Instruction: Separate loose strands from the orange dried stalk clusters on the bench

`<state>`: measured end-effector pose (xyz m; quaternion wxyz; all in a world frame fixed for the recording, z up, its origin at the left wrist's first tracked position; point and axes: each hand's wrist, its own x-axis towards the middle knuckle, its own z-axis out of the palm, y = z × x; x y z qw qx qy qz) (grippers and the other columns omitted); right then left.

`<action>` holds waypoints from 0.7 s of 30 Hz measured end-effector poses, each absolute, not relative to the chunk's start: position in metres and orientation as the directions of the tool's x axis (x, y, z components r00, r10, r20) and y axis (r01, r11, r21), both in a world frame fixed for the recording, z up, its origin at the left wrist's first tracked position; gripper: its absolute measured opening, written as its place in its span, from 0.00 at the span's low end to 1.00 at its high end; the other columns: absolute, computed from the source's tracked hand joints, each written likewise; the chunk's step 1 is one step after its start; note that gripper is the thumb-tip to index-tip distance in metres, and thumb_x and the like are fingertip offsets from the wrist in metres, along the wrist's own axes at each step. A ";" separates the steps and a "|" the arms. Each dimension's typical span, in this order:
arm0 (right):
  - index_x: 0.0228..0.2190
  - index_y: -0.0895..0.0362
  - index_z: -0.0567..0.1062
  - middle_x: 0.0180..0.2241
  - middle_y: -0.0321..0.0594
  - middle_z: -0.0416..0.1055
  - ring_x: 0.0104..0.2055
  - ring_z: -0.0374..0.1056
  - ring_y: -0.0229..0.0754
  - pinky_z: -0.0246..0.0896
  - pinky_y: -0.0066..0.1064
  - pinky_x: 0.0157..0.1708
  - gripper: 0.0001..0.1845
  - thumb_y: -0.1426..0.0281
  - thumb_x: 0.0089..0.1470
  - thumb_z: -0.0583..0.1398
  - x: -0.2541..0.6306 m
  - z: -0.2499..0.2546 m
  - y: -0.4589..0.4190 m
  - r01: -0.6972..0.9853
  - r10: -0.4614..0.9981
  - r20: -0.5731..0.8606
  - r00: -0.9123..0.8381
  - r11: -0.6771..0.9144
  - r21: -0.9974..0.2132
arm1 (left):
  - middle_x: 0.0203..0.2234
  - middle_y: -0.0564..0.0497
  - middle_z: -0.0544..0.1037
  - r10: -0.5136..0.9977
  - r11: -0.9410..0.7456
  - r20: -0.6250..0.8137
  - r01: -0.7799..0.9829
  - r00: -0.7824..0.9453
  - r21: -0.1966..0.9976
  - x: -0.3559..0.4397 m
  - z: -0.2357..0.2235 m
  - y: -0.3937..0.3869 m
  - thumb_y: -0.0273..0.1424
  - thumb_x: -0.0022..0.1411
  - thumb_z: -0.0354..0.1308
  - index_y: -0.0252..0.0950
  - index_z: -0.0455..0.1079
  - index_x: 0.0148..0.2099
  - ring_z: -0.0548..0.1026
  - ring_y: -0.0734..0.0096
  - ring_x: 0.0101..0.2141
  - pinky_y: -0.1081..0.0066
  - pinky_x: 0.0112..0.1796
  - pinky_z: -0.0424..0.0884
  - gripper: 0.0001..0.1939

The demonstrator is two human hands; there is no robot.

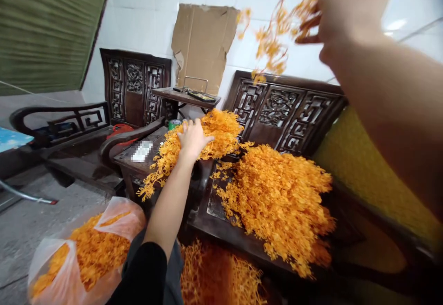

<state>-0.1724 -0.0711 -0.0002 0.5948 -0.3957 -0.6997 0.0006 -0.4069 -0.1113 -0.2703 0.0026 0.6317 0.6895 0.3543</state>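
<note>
Pile of orange strands (223,134) directly under the spread left hand (192,137)

Saw a thin, loosely branching orange floral spray (273,46) dangling from the raised right hand (337,16), with small blossoms blurred in places. Found a fluffy orange heap (223,134) under the spread left hand (193,138), trailing over the near edge of a dark wooden table (138,169), and a larger, denser mound (277,189) spread across a dark wooden seat (224,231) to the right. Noticed more orange pieces (100,249) gathered in an open translucent plastic bag (65,272) at lower left, plus a stringy tangle (245,277) below the seat's front edge.
</note>
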 end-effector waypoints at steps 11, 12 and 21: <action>0.40 0.59 0.86 0.28 0.38 0.77 0.25 0.65 0.33 0.59 0.30 0.27 0.15 0.60 0.59 0.68 -0.088 -0.193 -0.235 0.514 0.799 0.568 -0.200 0.579 -0.633 | 0.52 0.43 0.81 0.609 -0.762 0.769 0.408 0.192 0.502 -0.309 -0.245 -0.221 0.36 0.66 0.65 0.36 0.72 0.60 0.80 0.59 0.52 0.59 0.55 0.76 0.22; 0.41 0.58 0.86 0.30 0.39 0.78 0.27 0.66 0.34 0.60 0.31 0.29 0.16 0.59 0.58 0.68 -0.080 -0.204 -0.240 0.480 0.814 0.533 -0.230 0.571 -0.666 | 0.53 0.43 0.81 0.661 -0.746 0.691 0.353 0.291 0.565 -0.295 -0.256 -0.222 0.35 0.65 0.67 0.36 0.73 0.60 0.80 0.59 0.52 0.59 0.54 0.76 0.23; 0.34 0.50 0.84 0.41 0.43 0.80 0.46 0.72 0.51 0.65 0.48 0.51 0.07 0.63 0.58 0.65 -0.001 -0.316 -0.211 0.655 0.725 0.614 -0.312 0.633 -0.413 | 0.30 0.49 0.83 0.841 -0.035 -0.108 0.253 0.530 0.967 -0.267 -0.341 -0.219 0.40 0.67 0.65 0.33 0.77 0.51 0.65 0.85 0.14 0.79 0.15 0.59 0.16</action>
